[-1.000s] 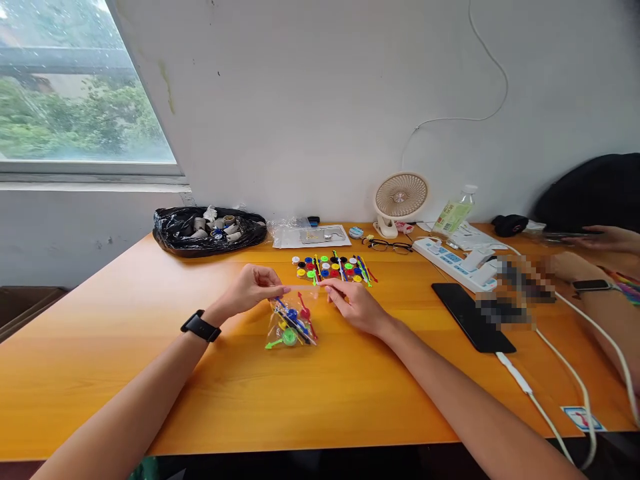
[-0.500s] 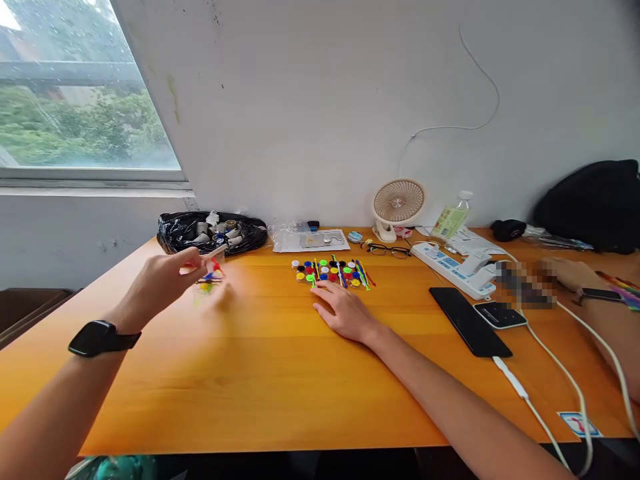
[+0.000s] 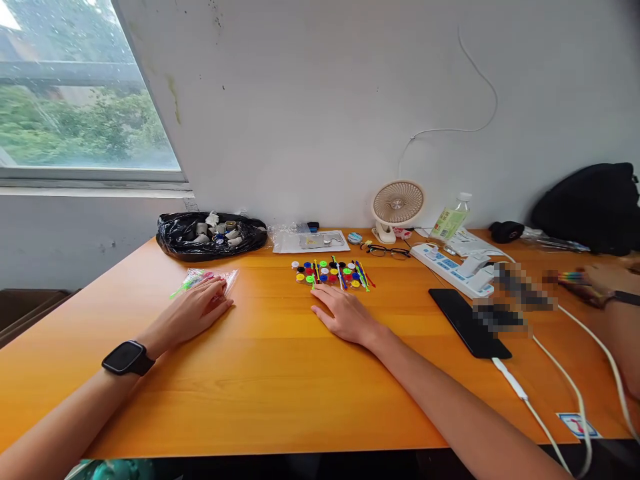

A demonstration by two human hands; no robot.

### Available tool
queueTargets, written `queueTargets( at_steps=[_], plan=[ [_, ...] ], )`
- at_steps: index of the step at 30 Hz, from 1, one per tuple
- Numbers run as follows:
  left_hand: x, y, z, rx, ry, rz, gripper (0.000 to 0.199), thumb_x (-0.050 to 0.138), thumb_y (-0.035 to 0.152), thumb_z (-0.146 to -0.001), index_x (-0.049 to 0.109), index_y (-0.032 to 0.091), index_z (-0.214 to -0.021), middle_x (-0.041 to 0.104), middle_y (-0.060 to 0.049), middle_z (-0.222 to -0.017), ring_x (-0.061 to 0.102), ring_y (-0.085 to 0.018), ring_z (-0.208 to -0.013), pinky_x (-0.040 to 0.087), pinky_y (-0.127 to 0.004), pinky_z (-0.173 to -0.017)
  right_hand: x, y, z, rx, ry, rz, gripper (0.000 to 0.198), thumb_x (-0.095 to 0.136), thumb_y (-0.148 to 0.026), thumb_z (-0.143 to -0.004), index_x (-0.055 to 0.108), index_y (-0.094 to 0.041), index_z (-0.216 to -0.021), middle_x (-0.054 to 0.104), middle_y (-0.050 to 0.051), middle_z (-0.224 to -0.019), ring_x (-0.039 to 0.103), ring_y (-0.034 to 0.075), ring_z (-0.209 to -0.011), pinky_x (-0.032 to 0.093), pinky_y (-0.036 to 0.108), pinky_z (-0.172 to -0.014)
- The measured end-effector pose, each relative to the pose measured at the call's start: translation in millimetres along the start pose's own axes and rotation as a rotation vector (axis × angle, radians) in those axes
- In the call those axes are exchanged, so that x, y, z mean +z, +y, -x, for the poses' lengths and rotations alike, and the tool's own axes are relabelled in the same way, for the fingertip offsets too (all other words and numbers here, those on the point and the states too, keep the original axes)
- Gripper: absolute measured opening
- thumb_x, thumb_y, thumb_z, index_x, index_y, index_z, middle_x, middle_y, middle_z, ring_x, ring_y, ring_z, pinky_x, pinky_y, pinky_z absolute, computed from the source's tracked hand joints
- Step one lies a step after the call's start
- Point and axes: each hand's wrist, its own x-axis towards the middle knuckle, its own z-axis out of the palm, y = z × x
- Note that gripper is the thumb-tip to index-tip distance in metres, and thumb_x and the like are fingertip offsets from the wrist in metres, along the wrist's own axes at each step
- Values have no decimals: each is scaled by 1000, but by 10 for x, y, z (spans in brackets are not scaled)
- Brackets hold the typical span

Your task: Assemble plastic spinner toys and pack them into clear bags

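My left hand (image 3: 193,310), with a black watch (image 3: 124,358) on its wrist, lies palm down on a clear plastic bag (image 3: 229,277) on the table. Green and pink pieces show inside the bag, partly hidden under my fingers. My right hand (image 3: 345,312) rests flat on the wood with its thumb apart. Its fingertips are at the near edge of a group of small coloured discs (image 3: 324,271) in white, yellow, green, red, blue and black. Thin coloured sticks (image 3: 363,275) lie among the discs and at their right end.
Behind stand a black plastic bag (image 3: 170,237) of scraps, papers (image 3: 285,244), glasses (image 3: 385,251) and a small fan (image 3: 399,203). On the right are a power strip (image 3: 445,267), a bottle (image 3: 453,220), a phone (image 3: 465,320), cables and another person's hand (image 3: 607,277).
My left hand has come down from above the table onto the clear bag, which was raised and blurred before. My right hand has stayed put. The other person's hand has shifted right.
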Motion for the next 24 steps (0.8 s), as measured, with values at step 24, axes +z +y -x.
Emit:
queueTargets(
  at_steps=[24],
  plan=[
    [1085,1221,-745,272,-29,62,50,57,21,-98,55,19,-147,58,-10,-153,33,-40,-153,38,-62,-122,-34,-146,-43,16,-18,138,26,53,-29,-105,62,-17,-128,61,16,-138,63,28,-122,52,42,-106]
  ],
)
